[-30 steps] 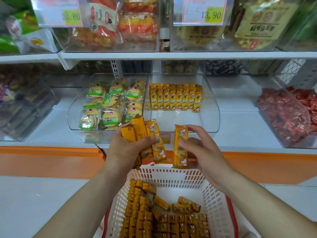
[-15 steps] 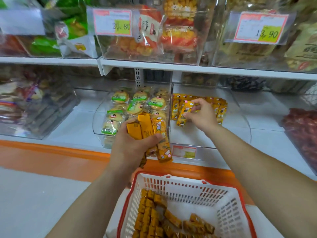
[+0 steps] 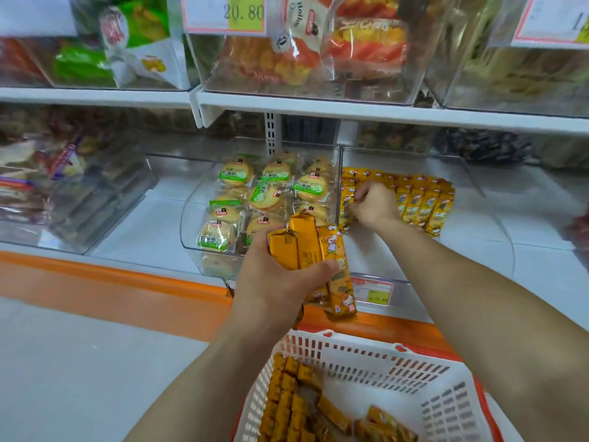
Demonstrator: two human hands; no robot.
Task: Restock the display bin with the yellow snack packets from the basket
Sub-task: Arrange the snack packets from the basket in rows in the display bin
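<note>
My left hand (image 3: 280, 282) grips a bunch of yellow snack packets (image 3: 322, 260), held upright in front of the shelf edge. My right hand (image 3: 371, 204) reaches into the clear display bin (image 3: 478, 250), fingers curled on a yellow packet (image 3: 345, 202) at the left end of the row of yellow packets (image 3: 420, 202) lying at the bin's back. Below, the white basket with a red rim (image 3: 366, 355) holds several more yellow packets (image 3: 293, 400), mostly along its left side.
A neighbouring clear bin (image 3: 197, 237) on the left holds round green-labelled cakes (image 3: 264, 196). An upper shelf (image 3: 350, 110) overhangs with more bins and a price tag (image 3: 226, 12). An orange ledge (image 3: 127, 282) runs along the shelf front. A bin of red sweets (image 3: 580, 228) sits far right.
My right hand carried one packet from beside the left hand into the bin and now sets it at the row's left end. The view shifted closer and rightward. Left hand keeps its bunch.
</note>
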